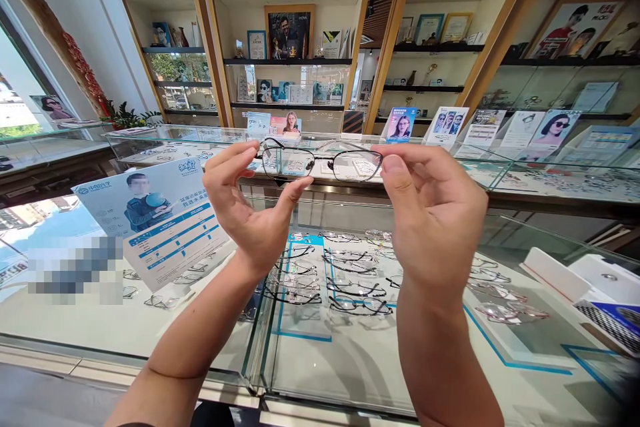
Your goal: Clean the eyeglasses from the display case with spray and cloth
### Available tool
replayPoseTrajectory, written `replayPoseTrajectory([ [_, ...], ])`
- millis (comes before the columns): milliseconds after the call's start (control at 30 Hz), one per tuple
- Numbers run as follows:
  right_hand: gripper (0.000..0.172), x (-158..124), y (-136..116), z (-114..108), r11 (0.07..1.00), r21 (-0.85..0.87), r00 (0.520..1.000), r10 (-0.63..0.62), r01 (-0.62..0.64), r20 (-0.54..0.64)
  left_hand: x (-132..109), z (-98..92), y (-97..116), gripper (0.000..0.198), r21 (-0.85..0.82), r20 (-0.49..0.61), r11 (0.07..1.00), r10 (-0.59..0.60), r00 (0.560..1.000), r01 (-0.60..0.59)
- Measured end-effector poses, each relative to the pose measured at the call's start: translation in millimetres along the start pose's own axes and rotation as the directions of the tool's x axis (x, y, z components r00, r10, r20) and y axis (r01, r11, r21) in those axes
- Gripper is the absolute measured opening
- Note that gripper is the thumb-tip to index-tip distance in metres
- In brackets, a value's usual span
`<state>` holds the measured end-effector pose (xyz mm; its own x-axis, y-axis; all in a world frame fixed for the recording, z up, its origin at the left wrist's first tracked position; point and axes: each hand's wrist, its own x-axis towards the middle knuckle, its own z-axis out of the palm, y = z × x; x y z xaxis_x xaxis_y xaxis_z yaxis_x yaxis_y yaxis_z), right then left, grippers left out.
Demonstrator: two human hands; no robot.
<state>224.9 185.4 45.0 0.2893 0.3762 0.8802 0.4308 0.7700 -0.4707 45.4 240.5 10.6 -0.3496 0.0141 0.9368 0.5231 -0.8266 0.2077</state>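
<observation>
A pair of thin dark-rimmed eyeglasses (323,159) is held up in front of me above the glass counter, its temples pointing away. My right hand (430,207) pinches the right end of the frame by the hinge, between thumb and index finger. At the left hinge, the fingers of my left hand (245,207) rest around the temple. The left thumb stands apart, just beneath the left lens. Below my hands, several dark-framed glasses (357,287) lie in rows inside the display case.
A tilted blue-and-white leaflet (160,220) stands at the left on the glass counter (320,373). An open white box (595,287) sits at the right. Behind runs another glass display case (540,180) with advertising cards (400,125). Wood-framed shelves (290,60) line the back wall.
</observation>
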Motion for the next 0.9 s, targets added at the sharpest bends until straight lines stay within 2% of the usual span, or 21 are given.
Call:
replayPoseTrajectory([
  [200,0.015,0.0,1.6,-0.2,0.999,0.041,1.0,-0.006,0.006,0.003,0.4,0.8,-2.4,0.07,-0.071,0.021,0.997,-0.013,1.0,0.015],
  [467,0.007,0.2,-2.5,-0.8,0.98,0.196,0.999,0.029,-0.037,0.043,3.4,3.5,-11.7,0.066,-0.125,0.034,0.992,-0.013,0.999,0.017],
  [667,0.011,2.5,5.9,-1.9,0.961,0.276,0.994,0.002,-0.031,0.107,5.0,4.3,-10.9,0.066,-0.184,0.048,0.982,-0.029,0.998,0.038],
  [900,0.01,5.1,16.0,-1.8,0.937,0.34,0.989,0.039,-0.085,0.14,6.7,4.7,-5.9,0.064,-0.229,0.029,0.972,-0.042,0.999,0.047],
])
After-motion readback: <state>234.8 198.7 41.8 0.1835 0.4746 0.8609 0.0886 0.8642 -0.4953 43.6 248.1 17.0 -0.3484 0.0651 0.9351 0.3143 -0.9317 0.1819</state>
